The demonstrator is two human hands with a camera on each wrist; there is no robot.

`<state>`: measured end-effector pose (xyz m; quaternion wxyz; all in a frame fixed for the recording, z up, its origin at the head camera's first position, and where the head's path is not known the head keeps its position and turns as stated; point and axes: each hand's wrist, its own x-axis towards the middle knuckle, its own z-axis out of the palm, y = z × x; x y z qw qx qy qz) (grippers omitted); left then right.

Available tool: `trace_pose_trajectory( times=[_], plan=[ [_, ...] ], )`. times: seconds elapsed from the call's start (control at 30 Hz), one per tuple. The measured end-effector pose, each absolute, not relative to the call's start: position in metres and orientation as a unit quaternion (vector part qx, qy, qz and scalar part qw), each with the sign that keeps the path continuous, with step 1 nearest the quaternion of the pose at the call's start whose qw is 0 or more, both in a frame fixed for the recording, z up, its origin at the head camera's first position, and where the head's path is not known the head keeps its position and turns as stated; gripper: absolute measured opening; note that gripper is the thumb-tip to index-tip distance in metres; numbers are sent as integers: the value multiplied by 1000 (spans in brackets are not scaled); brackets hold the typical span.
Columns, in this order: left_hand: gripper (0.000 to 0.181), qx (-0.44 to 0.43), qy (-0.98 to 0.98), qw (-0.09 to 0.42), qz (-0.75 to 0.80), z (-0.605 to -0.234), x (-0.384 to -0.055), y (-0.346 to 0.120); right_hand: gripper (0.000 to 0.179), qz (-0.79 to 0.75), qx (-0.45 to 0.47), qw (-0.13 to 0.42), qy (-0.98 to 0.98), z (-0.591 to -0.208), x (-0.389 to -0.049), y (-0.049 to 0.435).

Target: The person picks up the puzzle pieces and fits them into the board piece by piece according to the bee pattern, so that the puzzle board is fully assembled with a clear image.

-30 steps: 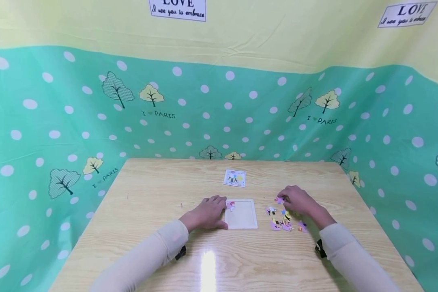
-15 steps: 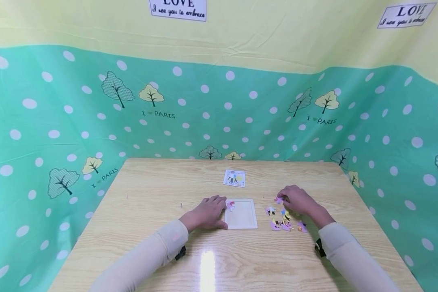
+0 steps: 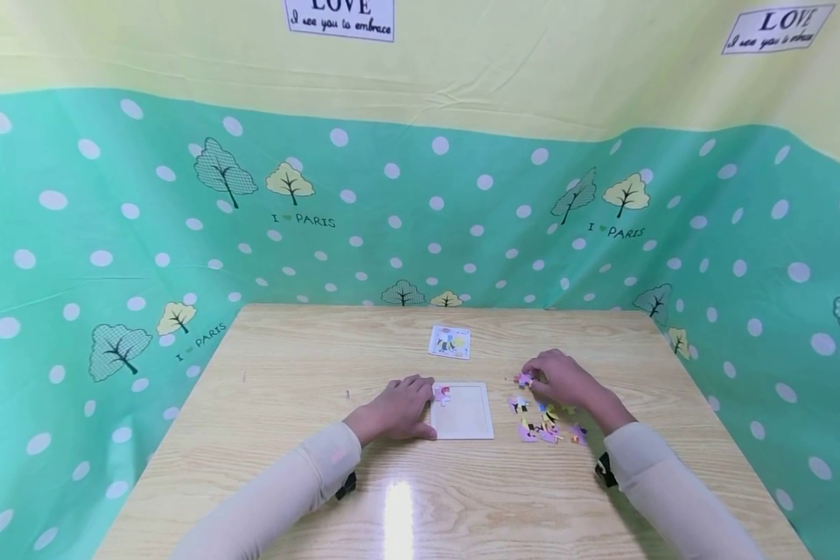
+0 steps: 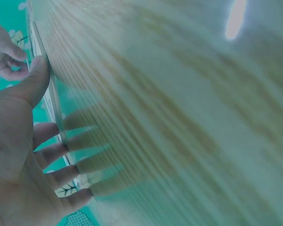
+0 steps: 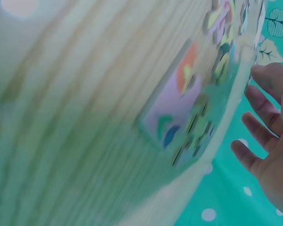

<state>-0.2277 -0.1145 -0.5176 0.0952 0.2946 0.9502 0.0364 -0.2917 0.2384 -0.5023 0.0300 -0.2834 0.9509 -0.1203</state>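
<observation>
My right hand (image 3: pixel 563 381) pinches a pink puzzle piece (image 3: pixel 523 380) just beyond the loose pieces (image 3: pixel 527 433) on the table (image 3: pixel 287 381), right of the white tray (image 3: pixel 465 416). My left hand (image 3: pixel 397 407) rests, fingers relaxed, at the tray's left edge. Another piece (image 3: pixel 441 394) sits in its far left corner; a picture card (image 3: pixel 450 342) lies beyond.

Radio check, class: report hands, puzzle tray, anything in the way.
Left hand touching left edge of puzzle tray. Right hand pinching pink piece, outside tray. One piece in tray's far-left corner. No large obstruction seen between pink piece and tray.
</observation>
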Motion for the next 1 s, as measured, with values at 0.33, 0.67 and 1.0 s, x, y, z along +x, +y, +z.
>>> trace_pose_trajectory(
  times=[0.33,0.67,1.0],
  plan=[
    [77,297,950,94,36,-516,-227,-114,21,-133,-300,38,944,-502,-292,214],
    [78,295,950,94,37,-514,-227,-114,22,-148,-323,48,934,-501,-289,187],
    [77,294,950,98,34,-518,-228,-114,21,-144,-352,45,924,-504,-284,161]
  ],
)
